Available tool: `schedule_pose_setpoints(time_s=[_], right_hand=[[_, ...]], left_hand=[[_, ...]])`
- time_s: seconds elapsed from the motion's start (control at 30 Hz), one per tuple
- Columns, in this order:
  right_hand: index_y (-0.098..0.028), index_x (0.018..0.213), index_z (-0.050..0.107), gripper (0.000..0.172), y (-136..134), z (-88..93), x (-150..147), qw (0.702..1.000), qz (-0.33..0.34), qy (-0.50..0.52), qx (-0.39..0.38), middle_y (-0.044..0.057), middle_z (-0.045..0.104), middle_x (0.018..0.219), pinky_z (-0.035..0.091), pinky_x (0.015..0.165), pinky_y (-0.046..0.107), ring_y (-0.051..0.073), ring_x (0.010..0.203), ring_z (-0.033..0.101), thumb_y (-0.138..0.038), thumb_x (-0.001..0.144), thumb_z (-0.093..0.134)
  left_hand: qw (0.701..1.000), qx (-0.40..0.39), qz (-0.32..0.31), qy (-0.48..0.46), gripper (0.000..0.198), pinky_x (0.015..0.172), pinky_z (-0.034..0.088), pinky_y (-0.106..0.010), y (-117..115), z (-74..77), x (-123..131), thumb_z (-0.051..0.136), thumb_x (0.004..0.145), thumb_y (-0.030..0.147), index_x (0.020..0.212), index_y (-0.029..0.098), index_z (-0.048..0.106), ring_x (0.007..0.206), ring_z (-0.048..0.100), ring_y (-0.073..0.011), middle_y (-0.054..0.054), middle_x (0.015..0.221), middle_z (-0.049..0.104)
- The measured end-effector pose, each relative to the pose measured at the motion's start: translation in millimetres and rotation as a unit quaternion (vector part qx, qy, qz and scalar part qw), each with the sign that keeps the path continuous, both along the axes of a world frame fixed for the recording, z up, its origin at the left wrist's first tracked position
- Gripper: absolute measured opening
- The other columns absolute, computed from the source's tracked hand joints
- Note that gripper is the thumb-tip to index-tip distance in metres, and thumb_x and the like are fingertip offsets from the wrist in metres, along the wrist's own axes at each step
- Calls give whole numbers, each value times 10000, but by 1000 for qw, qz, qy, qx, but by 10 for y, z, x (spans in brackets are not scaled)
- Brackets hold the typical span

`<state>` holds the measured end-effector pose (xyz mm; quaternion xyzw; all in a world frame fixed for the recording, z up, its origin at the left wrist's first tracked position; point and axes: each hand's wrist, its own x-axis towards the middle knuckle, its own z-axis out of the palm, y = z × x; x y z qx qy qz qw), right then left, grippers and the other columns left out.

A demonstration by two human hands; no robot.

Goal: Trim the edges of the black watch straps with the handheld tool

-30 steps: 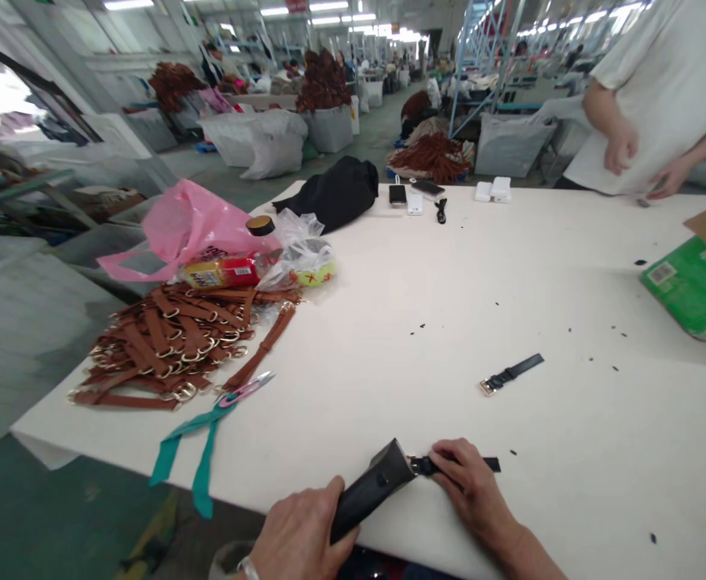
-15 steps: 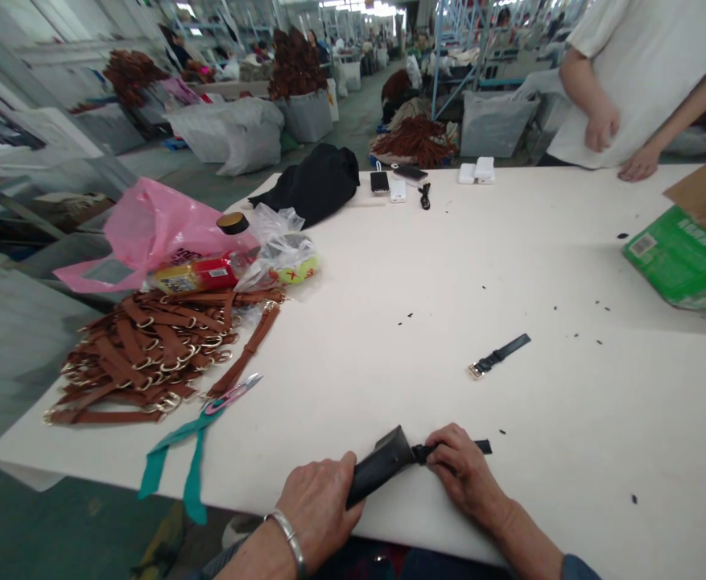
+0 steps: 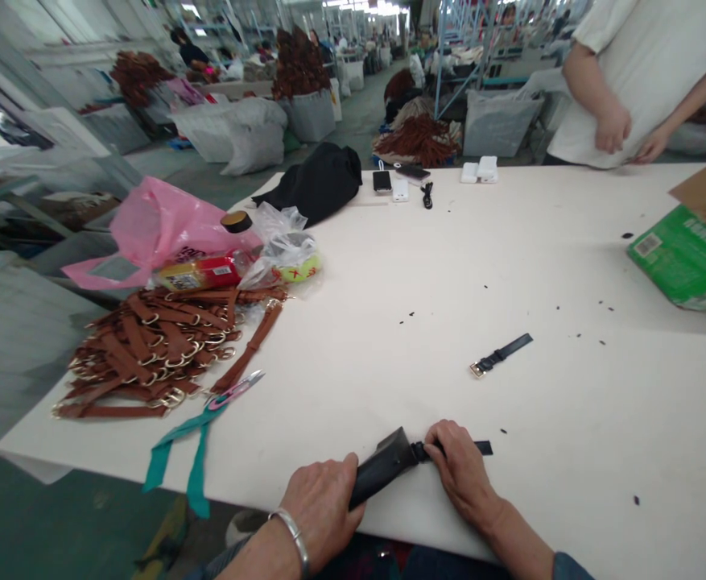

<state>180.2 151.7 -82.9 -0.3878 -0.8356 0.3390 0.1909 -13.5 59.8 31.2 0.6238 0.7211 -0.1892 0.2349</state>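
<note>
At the table's near edge, my left hand (image 3: 322,503) is wrapped round a dark, long-bodied tool (image 3: 382,471) with a broad, boxy far end; its exact kind I cannot make out. Just right of that end, my right hand (image 3: 461,467) pinches a short black strap (image 3: 484,448), whose tip sticks out past the fingers. The strap's other end meets or lies against the tool's far end; the contact point is too small to tell. Farther out lies another black strap (image 3: 513,346) with a gold-coloured buckle (image 3: 478,370), touched by neither hand.
Brown buckled straps (image 3: 159,346) are heaped at the left, beside scissors (image 3: 237,390) with teal cloth tied on. Behind them are a pink bag (image 3: 159,221) and a bottle (image 3: 201,274). A green box (image 3: 684,258) sits at right; a person (image 3: 648,89) stands across the table.
My right fingers have shifted slightly on the strap, while my left hand keeps its hold on the tool. The person across the table has drawn one hand back from the tabletop.
</note>
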Motion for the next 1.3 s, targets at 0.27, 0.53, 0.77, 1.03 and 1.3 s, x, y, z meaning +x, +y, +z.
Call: schedule_pose_setpoints(time_s=[0.27, 0.53, 0.77, 1.03, 1.3], right_hand=[[-204, 751, 486, 162, -1, -120, -141, 992, -93, -60, 67, 11, 515, 686, 308, 654, 295, 163, 673, 462, -274, 861, 391], [-204, 743, 512, 214, 2, -136, -132, 993, -87, -22, 76, 13, 536, 673, 327, 654, 282, 156, 676, 481, -306, 870, 374], [-211, 882, 515, 194, -11, -100, -81, 995, -101, 28, 4, 29, 558, 777, 406, 719, 318, 169, 753, 508, -277, 874, 332], [-199, 1147, 438, 395, -38, -75, 325, 997, 17, 66, 45, 103, 508, 1055, 426, 853, 433, 236, 990, 464, -200, 756, 490], [-215, 1030, 537, 278, -1, -112, 342, 996, 29, 70, 54, 82, 529, 929, 456, 742, 402, 220, 883, 482, -180, 755, 522]], left_hand=[[999, 30, -27, -2, 300, 679, 466, -441, 118, -2, 84, 432, 706, 335, 960, 197, 510, 784, 592, -288, -79, 829, 640], [999, 23, -30, 3, 291, 678, 472, -429, 53, -35, -32, 446, 696, 363, 929, 205, 520, 782, 595, -285, -79, 822, 639], [998, 44, -36, 6, 269, 663, 476, -432, 163, -26, 46, 427, 702, 378, 889, 210, 524, 763, 599, -287, -75, 805, 640], [999, 1, -39, 13, 284, 691, 469, -436, 192, 101, -10, 436, 672, 346, 900, 201, 524, 798, 592, -294, -91, 837, 635], [999, 13, -40, 11, 265, 692, 459, -395, 227, 84, 52, 427, 698, 356, 899, 207, 512, 805, 589, -266, -80, 836, 627]])
